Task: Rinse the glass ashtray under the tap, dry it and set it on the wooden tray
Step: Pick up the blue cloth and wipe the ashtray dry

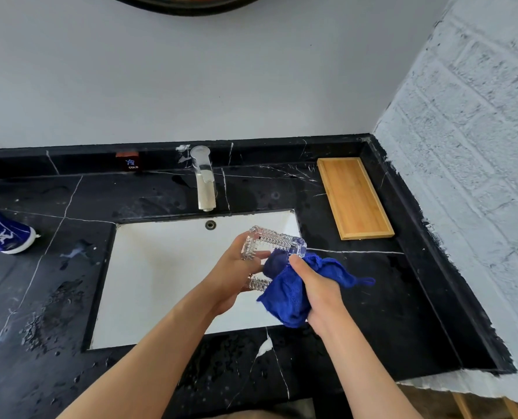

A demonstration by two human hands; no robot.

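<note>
Over sink [136, 267], ashtray [274, 244] against cloth [294, 294]

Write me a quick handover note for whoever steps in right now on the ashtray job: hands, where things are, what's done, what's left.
Left hand: grip closed on the glass ashtray, held tilted over the sink.
Right hand: grip closed on the blue cloth, bunched and pressed into the ashtray.
Tap: no water visibly running.
Wooden tray: on the counter to the right of the tap, nothing on it.
Done: rinsing looks finished; drying is under way.
Left: finish wiping the ashtray, then set it on the tray.
</note>
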